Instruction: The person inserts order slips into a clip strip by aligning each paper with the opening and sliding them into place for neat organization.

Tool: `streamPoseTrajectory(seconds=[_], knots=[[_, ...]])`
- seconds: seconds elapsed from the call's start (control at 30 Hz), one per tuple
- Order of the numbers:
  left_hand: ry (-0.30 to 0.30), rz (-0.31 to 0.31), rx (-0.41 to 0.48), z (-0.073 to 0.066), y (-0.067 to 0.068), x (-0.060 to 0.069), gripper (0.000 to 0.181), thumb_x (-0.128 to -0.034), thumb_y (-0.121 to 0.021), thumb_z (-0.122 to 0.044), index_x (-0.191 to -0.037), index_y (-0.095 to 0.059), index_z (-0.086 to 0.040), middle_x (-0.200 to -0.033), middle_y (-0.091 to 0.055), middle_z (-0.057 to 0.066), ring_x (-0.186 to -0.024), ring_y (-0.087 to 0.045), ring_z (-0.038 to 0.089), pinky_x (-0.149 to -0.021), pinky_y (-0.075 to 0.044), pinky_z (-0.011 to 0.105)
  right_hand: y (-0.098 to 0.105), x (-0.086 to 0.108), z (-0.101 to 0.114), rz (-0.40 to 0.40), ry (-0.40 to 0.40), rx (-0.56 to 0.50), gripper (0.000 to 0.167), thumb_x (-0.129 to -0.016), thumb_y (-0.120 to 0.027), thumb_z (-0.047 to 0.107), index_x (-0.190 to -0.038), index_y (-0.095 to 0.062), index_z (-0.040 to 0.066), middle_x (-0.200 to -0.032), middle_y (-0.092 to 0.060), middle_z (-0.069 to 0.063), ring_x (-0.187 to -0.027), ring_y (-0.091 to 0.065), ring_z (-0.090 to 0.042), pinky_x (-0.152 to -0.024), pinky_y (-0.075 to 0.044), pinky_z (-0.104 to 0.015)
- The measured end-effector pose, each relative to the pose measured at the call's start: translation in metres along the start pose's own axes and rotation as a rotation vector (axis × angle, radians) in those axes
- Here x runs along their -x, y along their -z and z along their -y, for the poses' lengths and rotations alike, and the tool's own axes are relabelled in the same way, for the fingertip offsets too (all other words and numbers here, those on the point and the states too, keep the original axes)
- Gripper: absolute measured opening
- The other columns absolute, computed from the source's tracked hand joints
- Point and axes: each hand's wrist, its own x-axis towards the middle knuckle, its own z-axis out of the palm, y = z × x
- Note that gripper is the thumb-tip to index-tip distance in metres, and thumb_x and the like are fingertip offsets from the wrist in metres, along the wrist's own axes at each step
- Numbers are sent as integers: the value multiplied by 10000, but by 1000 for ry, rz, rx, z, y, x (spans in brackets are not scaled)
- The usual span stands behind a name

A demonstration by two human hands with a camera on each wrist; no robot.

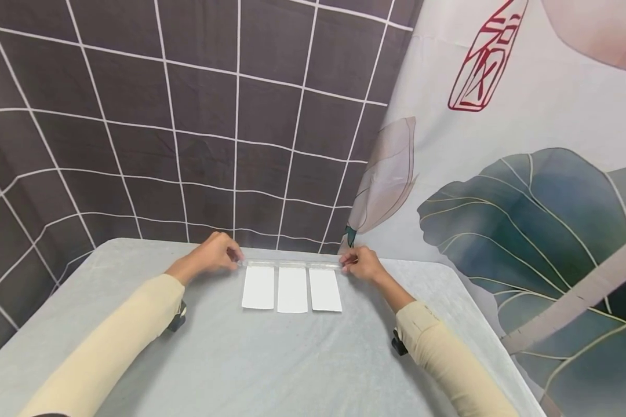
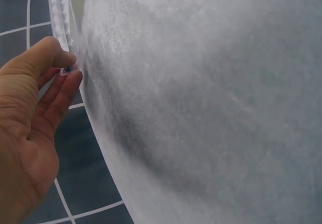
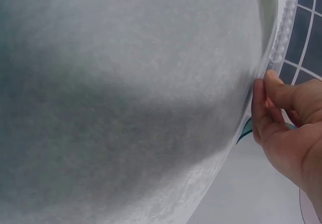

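Observation:
A long clear plastic strip (image 1: 292, 264) lies crosswise near the back edge of the table; its surface looks bumpy, like a row of beads, in both wrist views. My left hand (image 1: 215, 252) pinches its left end between thumb and fingers, where a small dark spot shows in the left wrist view. At the opposite end, the thumb and fingers of my right hand (image 1: 364, 264) pinch the strip's tip. Three blank white cards, left (image 1: 259, 288), middle (image 1: 293, 289) and right (image 1: 326, 290), lie side by side just in front of the strip, their top edges at it.
A pale grey cloth covers the table (image 1: 271, 365). Behind its back edge hangs a dark curtain (image 1: 203, 156) with a white grid. To the right is a white curtain (image 1: 433, 150) printed with large leaves and a red seal.

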Motion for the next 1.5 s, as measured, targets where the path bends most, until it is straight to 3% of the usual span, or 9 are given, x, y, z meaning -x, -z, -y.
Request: streamPoseTrajectory(seconds=[0.2, 0.5, 0.63, 0.7, 0.93, 1.07, 1.2, 1.37, 1.5], knots=[[-16, 6, 15, -6, 0, -1, 254, -659, -903, -34, -901, -880, -106, -788, -818, -5, -720, -702, 129, -661, -599, 265, -1, 2, -3, -1, -11, 11, 154, -923, -834, -68, -1074, -820, -42, -1062, -823, -199, -1068, -785, -350, -938, -662, -415], [82, 33, -48, 21, -14, -5, 286, -635, -960, -96, -903, -886, -165, -819, -833, -54, -755, -721, 83, -709, -609, 236, -1, 3, -3, 2, -2, 11, 156, -923, -838, -69, -1077, -819, -56, -1044, -820, -207, -1045, -781, -340, -933, -651, -416], [78, 24, -47, 25, -17, -4, 279, -647, -957, -110, -907, -887, -183, -813, -826, -78, -757, -711, 60, -710, -603, 221, -1, 3, -2, 5, -5, 19, 161, -920, -842, -63, -1080, -819, -54, -1047, -822, -205, -1041, -781, -336, -930, -653, -409], [59, 16, -18, 20, -15, -2, 274, -648, -944, -91, -906, -884, -160, -801, -820, -53, -740, -701, 77, -684, -590, 223, -1, 3, -2, 3, -10, 22, 161, -917, -845, -60, -1076, -820, -52, -1050, -823, -203, -1046, -780, -337, -927, -652, -398], [100, 53, -4, -42, 16, 7, 231, -712, -911, -17, -932, -880, -80, -831, -835, 36, -771, -729, 167, -740, -649, 351, -2, 2, 0, 14, -4, 30, 159, -929, -851, -32, -1086, -826, -39, -1065, -831, -197, -1051, -774, -328, -946, -648, -419], [114, 47, -5, -43, 15, 9, 224, -718, -901, -16, -922, -881, -107, -814, -825, -15, -765, -706, 100, -733, -612, 269, -3, 2, -1, 13, -19, 26, 156, -929, -856, -32, -1082, -828, -36, -1054, -828, -189, -1030, -768, -308, -939, -644, -422], [150, 55, -32, -66, 23, 13, 227, -729, -894, 35, -944, -868, -31, -857, -845, 87, -798, -751, 179, -775, -657, 341, -5, 2, 0, 15, -23, 14, 161, -934, -851, -34, -1093, -824, -39, -1058, -822, -187, -1032, -762, -302, -925, -636, -398], [79, 11, 48, -39, 15, 19, 233, -740, -869, 4, -960, -872, -73, -879, -850, 61, -796, -759, 183, -735, -659, 335, -4, 4, 2, 29, -34, 3, 171, -939, -852, -22, -1107, -821, -27, -1066, -817, -171, -1032, -753, -287, -884, -637, -357], [86, -4, 70, -30, 10, 22, 254, -773, -860, -38, -1027, -867, -56, -968, -862, 97, -881, -809, 248, -796, -685, 382, 2, 9, -1, 37, 3, 2, 209, -958, -833, 32, -1152, -808, -40, -1109, -824, -198, -1083, -779, -341, -897, -654, -376]])
